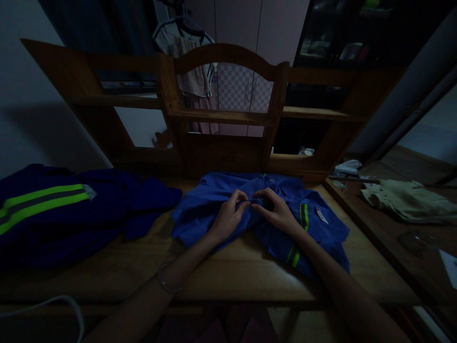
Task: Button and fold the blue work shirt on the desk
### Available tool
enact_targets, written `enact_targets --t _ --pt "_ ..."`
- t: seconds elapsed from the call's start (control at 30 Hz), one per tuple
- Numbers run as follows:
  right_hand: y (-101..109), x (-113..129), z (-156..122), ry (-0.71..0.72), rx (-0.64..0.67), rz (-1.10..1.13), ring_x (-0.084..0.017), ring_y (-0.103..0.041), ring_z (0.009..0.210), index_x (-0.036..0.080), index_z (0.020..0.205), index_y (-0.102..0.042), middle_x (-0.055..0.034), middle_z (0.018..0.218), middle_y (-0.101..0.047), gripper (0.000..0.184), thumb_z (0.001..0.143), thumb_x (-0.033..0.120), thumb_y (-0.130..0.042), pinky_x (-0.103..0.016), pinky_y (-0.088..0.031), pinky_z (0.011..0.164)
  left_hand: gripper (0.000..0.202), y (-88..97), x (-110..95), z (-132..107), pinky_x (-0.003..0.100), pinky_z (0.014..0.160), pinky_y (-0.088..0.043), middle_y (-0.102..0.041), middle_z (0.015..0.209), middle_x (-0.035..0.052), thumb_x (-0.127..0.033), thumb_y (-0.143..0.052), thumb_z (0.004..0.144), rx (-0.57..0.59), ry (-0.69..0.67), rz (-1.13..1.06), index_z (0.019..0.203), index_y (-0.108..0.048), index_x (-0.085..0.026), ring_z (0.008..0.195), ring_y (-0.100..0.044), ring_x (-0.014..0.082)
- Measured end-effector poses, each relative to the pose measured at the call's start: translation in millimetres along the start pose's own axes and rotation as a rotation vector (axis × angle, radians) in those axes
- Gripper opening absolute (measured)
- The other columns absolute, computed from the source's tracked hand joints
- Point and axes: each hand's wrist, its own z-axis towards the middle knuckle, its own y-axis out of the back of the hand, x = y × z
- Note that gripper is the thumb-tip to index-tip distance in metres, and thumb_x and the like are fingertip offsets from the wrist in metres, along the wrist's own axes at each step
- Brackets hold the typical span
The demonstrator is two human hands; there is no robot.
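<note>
A blue work shirt [214,197] with a yellow-green reflective stripe lies crumpled on the wooden table [228,276] in front of me. My left hand [228,214] and my right hand [276,209] rest on its middle, fingertips almost touching. Both hands pinch the shirt's cloth between thumb and fingers. A thin bracelet sits on my left wrist.
A darker navy garment [71,209] with bright reflective stripes is piled at the table's left. A wooden shelf unit [221,119] rises at the back edge. On the right, a beige garment [407,200] lies on a lower surface. Clothes hang behind. A white cable [67,305] loops at lower left.
</note>
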Motion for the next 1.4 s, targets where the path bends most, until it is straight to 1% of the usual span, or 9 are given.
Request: enact_targets --t 0.1,0.2,0.3,0.63,0.77,0.97,1.03,1.23,1.4 --pt "1 -4 0 -0.055 -0.024 0.007 -0.017 -0.051 0.074 0.019 0.106 -0.054 -0.0026 0.089 -0.054 0.028 0.088 0.038 -0.064 -0.026 -0.042 0.066 0.015 -2.3 6 2 0.028 0.088 -0.043 -0.060 0.099 0.0027 -0.025 -0.055 0.084 0.019 -0.003 -0.126 0.098 -0.053 -0.019 0.097 -0.058 0.0149" --pt "0 -7 -1 -0.058 -0.031 -0.002 -0.017 -0.050 0.072 0.018 0.103 -0.055 -0.0021 0.086 -0.053 0.030 0.087 0.042 -0.065 -0.025 -0.041 0.064 0.024 -2.3 12 5 0.032 0.095 -0.042 -0.060 0.109 0.0060 -0.025 -0.060 0.081 0.069 0.010 -0.208 0.104 -0.055 -0.018 0.106 -0.056 0.0172" --pt "1 -7 -1 -0.055 -0.038 -0.013 -0.016 -0.050 0.070 0.018 0.101 -0.055 -0.0021 0.084 -0.053 0.029 0.088 0.043 -0.063 -0.025 -0.040 0.063 0.029 -0.5 15 6 0.035 0.094 -0.043 -0.060 0.110 0.0075 -0.029 -0.062 0.080 0.103 0.047 -0.215 0.106 -0.058 -0.018 0.108 -0.055 0.0201" --pt "13 -8 -2 0.000 0.063 -0.022 -0.020 -0.052 0.088 0.018 0.095 -0.058 -0.0037 0.092 -0.057 0.020 0.089 0.037 -0.063 -0.031 -0.041 0.081 0.030 -1.5 18 6 0.035 0.094 -0.043 -0.061 0.107 0.0065 -0.031 -0.064 0.078 0.175 0.057 -0.250 0.105 -0.059 -0.018 0.104 -0.056 0.0197" --pt "14 -9 -3 -0.024 0.091 0.007 -0.020 -0.053 0.089 0.018 0.096 -0.058 -0.0038 0.093 -0.057 0.020 0.089 0.037 -0.062 -0.031 -0.041 0.082 0.029 0.3 15 5 0.033 0.091 -0.044 -0.061 0.103 0.0052 -0.032 -0.067 0.076 0.176 0.078 -0.296 0.100 -0.059 -0.018 0.102 -0.057 0.0189" --pt "10 -11 -3 -0.063 0.061 0.027 -0.020 -0.055 0.089 0.018 0.096 -0.059 -0.0030 0.093 -0.058 0.018 0.091 0.035 -0.061 -0.028 -0.041 0.082 0.031 4.7 16 9 0.031 0.082 -0.047 -0.065 0.093 0.0047 -0.036 -0.070 0.071 0.219 0.225 -0.404 0.092 -0.061 -0.015 0.088 -0.060 0.0180" --pt "9 -11 -3 -0.062 0.060 0.039 -0.019 -0.055 0.089 0.018 0.096 -0.059 -0.0028 0.093 -0.059 0.018 0.091 0.035 -0.060 -0.028 -0.041 0.081 0.033 4.3 19 10 0.031 0.082 -0.047 -0.065 0.093 0.0050 -0.036 -0.073 0.068 0.203 0.255 -0.404 0.092 -0.062 -0.015 0.088 -0.061 0.0186" --pt "10 -9 -3 -0.052 0.067 0.076 -0.019 -0.056 0.086 0.018 0.095 -0.059 -0.0015 0.092 -0.059 0.015 0.091 0.032 -0.061 -0.026 -0.042 0.078 0.042 2.3 25 9 0.032 0.086 -0.045 -0.065 0.100 0.0072 -0.036 -0.075 0.066 0.181 0.286 -0.440 0.099 -0.062 -0.014 0.093 -0.060 0.0203" --pt "10 -10 -3 -0.050 0.074 0.088 -0.019 -0.056 0.089 0.019 0.097 -0.060 -0.0017 0.093 -0.059 0.015 0.091 0.032 -0.061 -0.027 -0.042 0.080 0.039 4.9 18 8 0.029 0.083 -0.045 -0.065 0.099 0.0069 -0.036 -0.073 0.068 0.219 0.281 -0.447 0.098 -0.063 -0.013 0.091 -0.059 0.0190"
